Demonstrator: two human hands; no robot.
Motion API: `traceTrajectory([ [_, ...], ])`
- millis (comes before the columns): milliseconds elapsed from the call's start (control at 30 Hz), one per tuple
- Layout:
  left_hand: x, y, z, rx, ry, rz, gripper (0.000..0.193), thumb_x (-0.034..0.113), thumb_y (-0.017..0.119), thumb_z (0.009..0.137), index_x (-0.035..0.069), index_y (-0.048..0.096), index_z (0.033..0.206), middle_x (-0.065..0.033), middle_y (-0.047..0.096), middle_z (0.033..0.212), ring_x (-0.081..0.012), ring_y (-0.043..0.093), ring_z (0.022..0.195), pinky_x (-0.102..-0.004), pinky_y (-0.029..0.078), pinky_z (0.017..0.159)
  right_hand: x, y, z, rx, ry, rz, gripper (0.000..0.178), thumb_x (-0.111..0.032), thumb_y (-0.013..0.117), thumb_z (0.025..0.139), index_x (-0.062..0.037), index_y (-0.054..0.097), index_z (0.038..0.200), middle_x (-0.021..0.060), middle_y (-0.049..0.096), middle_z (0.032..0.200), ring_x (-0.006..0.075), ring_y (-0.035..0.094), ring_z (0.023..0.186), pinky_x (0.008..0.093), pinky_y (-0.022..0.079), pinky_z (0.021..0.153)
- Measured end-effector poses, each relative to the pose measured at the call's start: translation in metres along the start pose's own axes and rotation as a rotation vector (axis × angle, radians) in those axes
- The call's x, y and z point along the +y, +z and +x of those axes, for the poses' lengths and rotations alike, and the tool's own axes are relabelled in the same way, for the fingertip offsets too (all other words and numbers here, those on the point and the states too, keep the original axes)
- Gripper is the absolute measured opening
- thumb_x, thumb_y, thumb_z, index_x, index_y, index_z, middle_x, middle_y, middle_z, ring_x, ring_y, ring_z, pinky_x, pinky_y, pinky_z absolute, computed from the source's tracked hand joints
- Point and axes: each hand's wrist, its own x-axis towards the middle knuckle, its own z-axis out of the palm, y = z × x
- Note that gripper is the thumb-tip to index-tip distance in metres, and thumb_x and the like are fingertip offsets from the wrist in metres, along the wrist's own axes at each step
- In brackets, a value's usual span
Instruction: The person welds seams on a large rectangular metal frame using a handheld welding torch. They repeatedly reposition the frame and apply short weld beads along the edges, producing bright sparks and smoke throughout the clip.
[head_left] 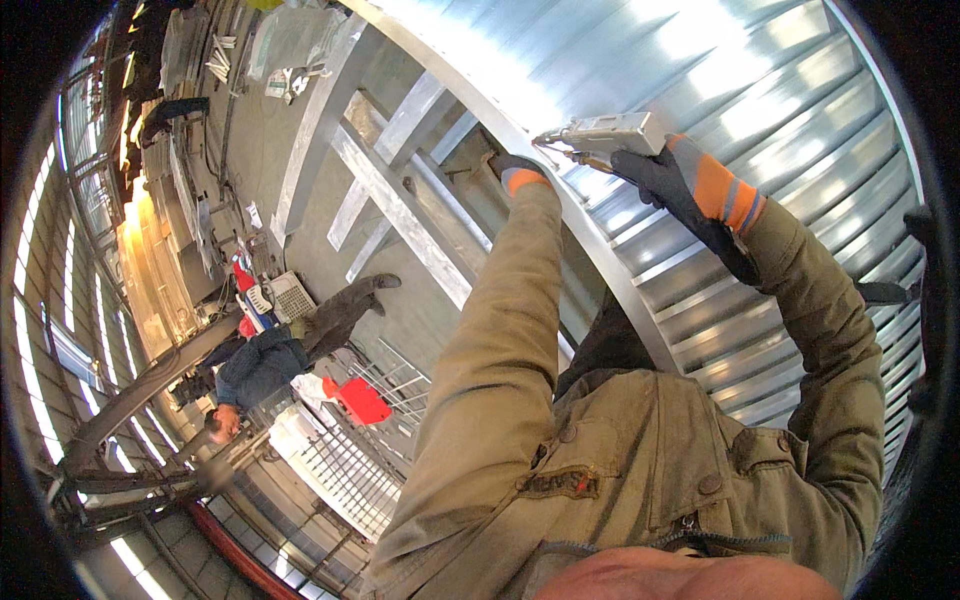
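Observation:
A large sheet of ribbed, shiny metal (740, 130) fills the upper right, bordered by a pale metal edge strip (605, 245). My right hand (690, 185), in a dark and orange glove, is closed around a silvery hand tool (610, 132) with a boxy body and narrow tip. That tip points left and lies at the edge strip. Against the outer side of the strip is my left hand (522, 170), gloved in dark with an orange cuff. Most of its fingers are hidden, so its grip on the strip cannot be made out.
Below the sheet's left side, crossed metal beams (400, 205) form a frame above the grey floor (415, 300). Another person (265, 368) is at the left, near a red box (362, 400) and a white grid rack (320, 460). Plastic-wrapped material (295, 40) lies at the far side.

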Motion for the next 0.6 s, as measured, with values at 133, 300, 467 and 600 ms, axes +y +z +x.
traceTrajectory([
  [133, -0.005, -0.004, 0.0, 0.141, -0.127, 0.211, 0.04, 0.032, 0.045, 0.114, 0.009, 0.067, 0.137, -0.0097, 0.072, 0.131, -0.026, 0.069, 0.114, -0.0389, 0.056, 0.096, -0.001, 0.001, 0.003, -0.008, 0.025, -0.005, 0.051, -0.04, 0.069, 0.107, 0.0015, 0.064, 0.137, -0.0022, 0.062, 0.083, 0.0062, 0.056, 0.065, 0.0259, 0.048, 0.055],
  [300, -0.024, -0.019, 0.011, 0.195, -0.162, 0.609, 0.043, 0.033, 0.049, 0.112, 0.0, 0.072, 0.128, -0.011, 0.075, 0.121, -0.0244, 0.071, 0.102, -0.0394, 0.057, 0.085, -0.007, 0.001, 0.004, -0.029, 0.043, -0.035, 0.052, -0.042, 0.066, 0.109, -0.0025, 0.063, 0.142, -0.0026, 0.062, 0.083, 0.006, 0.057, 0.067, 0.0257, 0.049, 0.055],
  [467, -0.028, -0.032, 0.023, 0.213, -0.093, 0.383, 0.033, 0.027, 0.066, 0.104, -0.001, 0.074, 0.117, -0.0119, 0.076, 0.105, -0.0243, 0.07, 0.084, -0.0446, 0.055, 0.071, -0.013, 0.002, -0.004, -0.026, 0.042, -0.039, 0.052, -0.04, 0.066, 0.109, 0.0008, 0.064, 0.141, -0.0014, 0.062, 0.081, 0.0071, 0.059, 0.068, 0.0258, 0.051, 0.059],
  [600, -0.026, -0.038, 0.052, 0.091, -0.087, -0.075, 0.047, 0.041, 0.051, 0.11, 0.006, 0.071, 0.133, -0.0113, 0.073, 0.131, -0.0293, 0.07, 0.115, -0.0414, 0.056, 0.101, -0.009, 0.001, -0.004, -0.048, 0.011, 0.014, 0.052, -0.04, 0.066, 0.109, 0.0008, 0.065, 0.14, -0.0017, 0.061, 0.081, 0.0064, 0.056, 0.067, 0.0254, 0.049, 0.059],
])
